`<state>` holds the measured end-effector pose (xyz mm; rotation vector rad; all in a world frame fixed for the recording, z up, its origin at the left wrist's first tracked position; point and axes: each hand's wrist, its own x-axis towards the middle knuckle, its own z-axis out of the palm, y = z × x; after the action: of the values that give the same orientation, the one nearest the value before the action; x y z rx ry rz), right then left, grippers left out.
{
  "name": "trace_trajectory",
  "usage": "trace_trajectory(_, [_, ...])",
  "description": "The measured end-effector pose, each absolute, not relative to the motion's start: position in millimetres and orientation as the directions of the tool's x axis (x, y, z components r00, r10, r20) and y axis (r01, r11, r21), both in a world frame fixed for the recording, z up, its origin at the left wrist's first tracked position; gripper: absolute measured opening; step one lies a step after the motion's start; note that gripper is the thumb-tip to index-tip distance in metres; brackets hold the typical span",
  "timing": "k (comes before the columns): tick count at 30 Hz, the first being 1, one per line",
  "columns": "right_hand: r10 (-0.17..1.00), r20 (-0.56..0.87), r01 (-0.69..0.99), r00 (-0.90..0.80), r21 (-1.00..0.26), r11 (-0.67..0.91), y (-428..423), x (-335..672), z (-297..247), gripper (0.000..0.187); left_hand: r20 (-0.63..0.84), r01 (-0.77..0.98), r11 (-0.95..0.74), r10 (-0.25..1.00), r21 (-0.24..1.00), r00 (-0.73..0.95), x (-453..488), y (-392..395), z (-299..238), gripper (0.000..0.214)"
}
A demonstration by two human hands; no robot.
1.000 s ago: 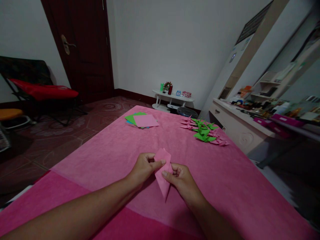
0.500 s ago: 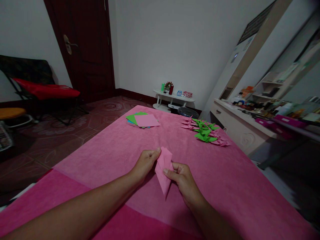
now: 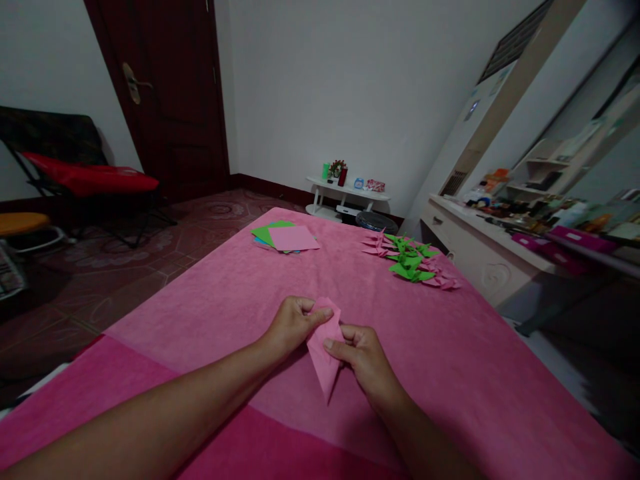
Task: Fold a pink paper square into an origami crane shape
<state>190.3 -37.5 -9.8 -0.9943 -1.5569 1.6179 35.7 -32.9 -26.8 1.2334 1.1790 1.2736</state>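
A folded pink paper [image 3: 321, 335] is at the near middle, above the bench [image 3: 215, 300] with its pink cloth. Its sharp tip points to the near side. Both hands pinch it: the left hand [image 3: 290, 327] by the upper left side, the right hand [image 3: 367, 353] by the right side. The thumbs lie on top and cover bits of it, and some fingers are hidden behind.

Far left on the bench is a pile of flat sheets [image 3: 294, 239], with pink on top and green peeking out. Far right is a bunch of green and pink paper birds [image 3: 411, 268], so close that they partly hide each other.

Past the far edge is a white stand [image 3: 320, 202] with a green cup [image 3: 326, 171] and flowers [image 3: 338, 167]. On the right, little bottles and boxes crowd a white dresser [image 3: 473, 233]. On the left are a chair with a red seat [image 3: 90, 177], an orange stool [image 3: 23, 223] and a dark door [image 3: 170, 100].
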Motion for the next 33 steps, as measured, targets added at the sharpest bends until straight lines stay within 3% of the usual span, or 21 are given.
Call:
trace_trajectory(6, [0.864,-0.080,0.038,-0.498,-0.997,-0.070,-38,190,-11,0.017,0.072,-0.033,-0.073,0.997,0.997,-0.039,38,-35,-20,0.056])
trace_trajectory(14, [0.843,-0.139,-0.020,-0.520,-0.984,-0.175,-39,192,-8,0.010,-0.010,-0.141,0.026,0.993,0.990,0.119,38,-38,-7,0.043])
trace_trajectory(20, [0.827,-0.132,0.028,-0.547,-0.990,-0.140,-38,193,-8,0.010,-0.144,-0.249,0.171,0.982,0.953,0.123,35,-42,-2,0.039])
trace_trajectory(25, [0.851,-0.100,0.099,-0.515,-0.993,-0.056,-40,192,-10,0.014,-0.149,-0.249,0.165,0.986,0.954,0.081,39,-45,-3,0.036])
trace_trajectory(29, [0.863,-0.093,0.158,-0.497,-0.987,-0.015,-42,189,-14,0.019,-0.065,-0.143,0.064,0.998,0.988,-0.001,42,-40,-8,0.044])
trace_trajectory(33, [0.914,-0.071,0.168,-0.399,-0.986,-0.003,-34,195,-13,0.021,0.201,0.054,-0.198,0.978,0.979,-0.063,35,-36,-5,0.036])
